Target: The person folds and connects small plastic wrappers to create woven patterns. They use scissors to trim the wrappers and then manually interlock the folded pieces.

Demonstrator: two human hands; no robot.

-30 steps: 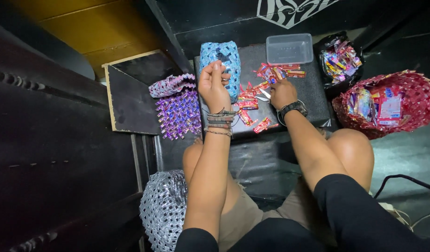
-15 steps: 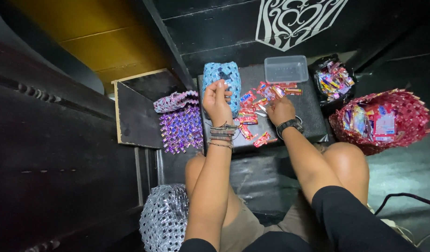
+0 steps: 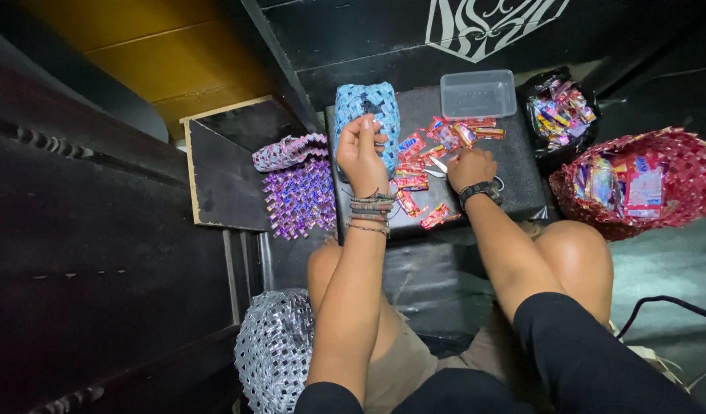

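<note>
- While the person is seated with knees drawn up to a low black work surface (image 3: 514, 165), the left hand (image 3: 360, 149) is raised above it with fingers curled shut; something small appears to be pinched at the fingertips, though what it is cannot be told.
- Just beyond that hand a blue woven pouch (image 3: 368, 111) stands upright, seemingly kept within immediate reach of the work.
- The right hand (image 3: 470, 166) is rested low on the surface, fingers bent down onto the loose red wrappers (image 3: 414, 178); whether one is actually gripped cannot be told.
- The wrappers are spread flat between and just ahead of both hands, presumably so that single pieces can be picked out.
- A clear plastic tub (image 3: 478, 93) sits beyond the right hand.
- To the outer side of the right hand, a black bag of wrappers (image 3: 560, 115) and a red woven basket (image 3: 675, 180) are kept as stock.
- A purple woven piece (image 3: 301, 195) lies to the outer side of the left hand; a silver woven piece (image 3: 272, 353) rests near the left knee.
</note>
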